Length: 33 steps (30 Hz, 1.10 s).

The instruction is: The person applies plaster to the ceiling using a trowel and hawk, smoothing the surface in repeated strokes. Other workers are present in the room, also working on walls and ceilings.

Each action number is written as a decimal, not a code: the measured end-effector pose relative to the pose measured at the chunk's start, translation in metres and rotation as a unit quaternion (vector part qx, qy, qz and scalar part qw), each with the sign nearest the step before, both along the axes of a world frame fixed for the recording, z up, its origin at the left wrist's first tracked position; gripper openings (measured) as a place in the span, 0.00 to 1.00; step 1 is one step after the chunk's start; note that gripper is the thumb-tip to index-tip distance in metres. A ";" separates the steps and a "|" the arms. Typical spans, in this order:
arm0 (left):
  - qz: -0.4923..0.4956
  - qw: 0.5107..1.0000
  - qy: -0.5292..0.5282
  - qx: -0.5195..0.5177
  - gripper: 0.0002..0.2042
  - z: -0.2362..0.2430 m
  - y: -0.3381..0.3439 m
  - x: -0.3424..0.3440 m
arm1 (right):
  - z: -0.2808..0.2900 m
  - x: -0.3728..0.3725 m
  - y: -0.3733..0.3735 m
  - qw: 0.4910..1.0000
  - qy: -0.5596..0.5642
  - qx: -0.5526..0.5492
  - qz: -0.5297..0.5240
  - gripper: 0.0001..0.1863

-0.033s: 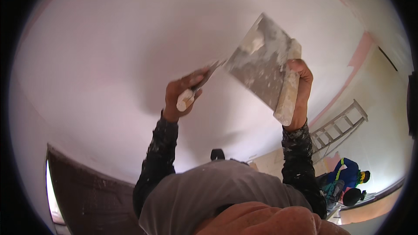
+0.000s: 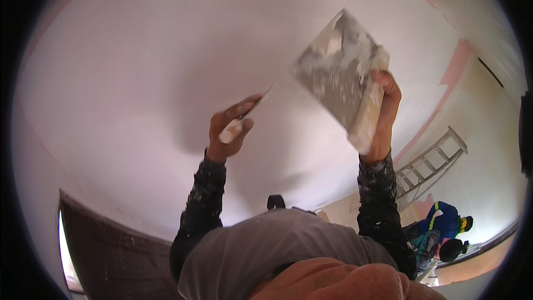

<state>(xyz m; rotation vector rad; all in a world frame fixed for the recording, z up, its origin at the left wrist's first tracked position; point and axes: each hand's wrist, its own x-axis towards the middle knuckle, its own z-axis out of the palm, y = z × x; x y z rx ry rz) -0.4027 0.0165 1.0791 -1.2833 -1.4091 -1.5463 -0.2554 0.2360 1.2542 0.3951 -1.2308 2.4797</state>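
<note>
My left hand (image 2: pixel 221 133) is closed around the pale handle of a putty knife (image 2: pixel 232 130). The knife's thin blade is seen nearly edge-on, pointing up and right. In my right hand (image 2: pixel 390 100) is a wide plastering trowel (image 2: pixel 327 78), gripped by its thick, pale, smeared handle. Its broad metal blade is streaked with white filler, and a lump of filler (image 2: pixel 334 41) sits near the upper corner. A small gap separates the putty knife's tip from the trowel's left corner. Behind both tools spreads a white, coated wall (image 2: pixel 139 66) with my shadow on it.
Pink strips (image 2: pixel 458 64) show along the wall's right edge. A ladder (image 2: pixel 430 164) leans at the right. Below it, at the lower right, are a person in a blue top (image 2: pixel 444 219) and a dark rounded shape (image 2: pixel 451 250). A dark brown door (image 2: pixel 111 244) stands at the lower left.
The trowel has shifted slightly upward and tilted in my right hand. My left hand has moved a little left and down, and the putty knife's tip has come away from the trowel's edge.
</note>
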 end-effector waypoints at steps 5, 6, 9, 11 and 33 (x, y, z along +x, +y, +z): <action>-0.216 0.892 -0.343 0.201 0.29 -0.030 -0.045 0.111 | 0.106 -0.027 -0.008 0.986 0.161 -0.044 0.018 0.25; -0.225 0.887 -0.344 0.210 0.30 -0.034 -0.054 0.131 | 0.124 -0.031 -0.017 0.983 0.181 -0.039 0.006 0.25; -0.252 0.869 -0.366 0.219 0.31 -0.050 -0.079 0.189 | 0.158 -0.049 -0.011 0.962 0.255 -0.009 0.092 0.26; -0.249 0.852 -0.405 0.217 0.31 -0.066 -0.099 0.220 | 0.174 -0.051 -0.012 0.950 0.278 -0.001 0.144 0.29; -0.199 0.818 -0.482 0.243 0.31 -0.122 -0.218 0.298 | 0.183 0.011 -0.019 0.975 0.200 -0.079 -0.058 0.15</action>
